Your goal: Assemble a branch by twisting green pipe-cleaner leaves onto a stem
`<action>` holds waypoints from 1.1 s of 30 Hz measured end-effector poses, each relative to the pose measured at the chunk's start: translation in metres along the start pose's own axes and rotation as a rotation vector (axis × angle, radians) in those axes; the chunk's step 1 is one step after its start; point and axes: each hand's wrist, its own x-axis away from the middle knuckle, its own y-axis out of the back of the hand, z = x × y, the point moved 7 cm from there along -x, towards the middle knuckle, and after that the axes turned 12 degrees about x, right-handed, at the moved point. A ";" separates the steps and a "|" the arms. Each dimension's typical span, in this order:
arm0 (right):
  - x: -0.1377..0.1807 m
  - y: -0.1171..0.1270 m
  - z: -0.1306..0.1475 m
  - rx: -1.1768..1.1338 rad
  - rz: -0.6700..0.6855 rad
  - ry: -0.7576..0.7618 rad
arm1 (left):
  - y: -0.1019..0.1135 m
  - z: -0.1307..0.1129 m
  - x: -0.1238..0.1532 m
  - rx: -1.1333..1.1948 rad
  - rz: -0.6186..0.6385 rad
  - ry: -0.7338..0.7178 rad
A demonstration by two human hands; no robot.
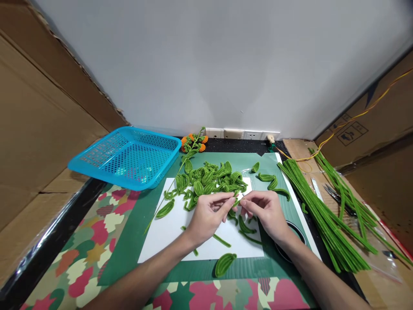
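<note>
My left hand (209, 215) and my right hand (263, 211) meet over the white paper (161, 245), each with thumb and fingers pinched. Between them is a short length of green pipe cleaner (237, 201), partly covered by the fingers. Just beyond lies a heap of green pipe-cleaner leaves (208, 177). A single leaf (225, 264) rests on the green mat in front of my hands. Loose pipe-cleaner pieces (222, 240) lie on the paper below them. Beneath my right wrist sits a dark round object (296, 230), mostly covered by the arm.
A blue perforated basket (129, 185) stands at the left. Behind the heap lies an orange pipe-cleaner flower stem (193, 143). Long green pipe cleaners (322, 211) are bundled at the right, near scissors (338, 200). A yellow cable (322, 146) runs from the wall sockets (253, 135).
</note>
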 end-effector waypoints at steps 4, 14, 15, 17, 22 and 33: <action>0.000 0.000 0.000 0.022 -0.002 0.024 | -0.001 0.003 0.001 0.030 0.006 0.030; 0.000 -0.002 -0.006 -0.010 0.002 -0.008 | -0.001 -0.008 0.001 -0.226 0.031 -0.189; 0.000 -0.003 -0.007 -0.009 -0.001 -0.007 | -0.001 -0.008 0.001 -0.223 0.037 -0.186; 0.000 -0.004 -0.009 -0.006 -0.005 -0.004 | -0.002 -0.008 0.001 -0.216 0.051 -0.185; 0.000 -0.005 -0.011 -0.023 -0.016 0.001 | -0.003 -0.009 0.002 -0.249 0.060 -0.219; 0.002 0.002 0.002 -0.039 -0.082 0.072 | -0.004 -0.008 0.004 -0.297 0.051 -0.268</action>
